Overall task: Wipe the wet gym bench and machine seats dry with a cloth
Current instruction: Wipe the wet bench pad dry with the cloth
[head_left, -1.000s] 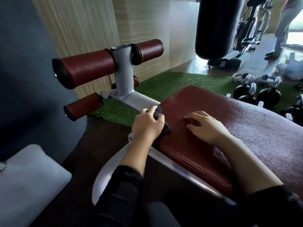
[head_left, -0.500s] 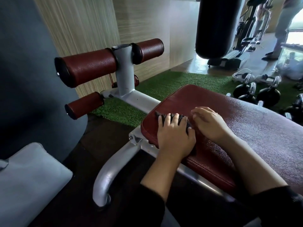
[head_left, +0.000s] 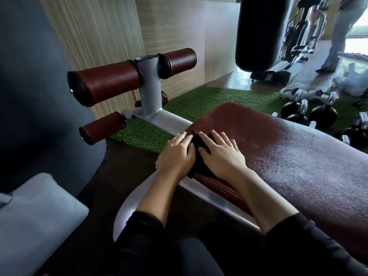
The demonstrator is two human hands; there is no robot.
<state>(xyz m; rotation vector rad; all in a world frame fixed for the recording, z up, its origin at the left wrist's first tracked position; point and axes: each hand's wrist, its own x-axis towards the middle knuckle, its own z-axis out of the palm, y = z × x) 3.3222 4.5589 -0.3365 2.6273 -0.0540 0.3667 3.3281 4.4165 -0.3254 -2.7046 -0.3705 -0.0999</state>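
Dark cloth (head_left: 200, 154) lies flat at the near end of the maroon bench pad (head_left: 288, 156), draped over the pad's edge, pinned between both hands. Left hand (head_left: 176, 154) sits at the cloth's 9 o'clock, fingers straight and together, pressing down at the pad's corner, partly over the silver frame rail (head_left: 209, 194). Right hand (head_left: 221, 156) sits at the cloth's 3 o'clock, fingers spread and flat on cloth and pad; neither hand curls round the fabric. Pad surface toward 2 o'clock shows a pale speckled sheen, likely remaining wet; the patch just beyond the fingertips looks duller, possibly dry already. Judged step: mid-wipe on the bench's foot end, with most of the pad length not yet covered. Next move likely calls for a firm flat-palm push of the cloth along the pad toward 2 to 3 o'clock, keeping pressure even so the cloth does not bunch or slip off the rounded edge. Outward: upper foam rollers (head_left: 105, 84) on a grey post (head_left: 150, 88) at 10 o'clock, a lower roller (head_left: 101, 128) below them. Green turf (head_left: 199, 100) at 12 o'clock, kettlebells (head_left: 310, 112) at 2 o'clock, hanging black punch bag (head_left: 258, 32) at 1 o'clock. A person's legs (head_left: 342, 34) stand far off at 1 o'clock. Pale grey cushion (head_left: 37, 222) at 8 o'clock.
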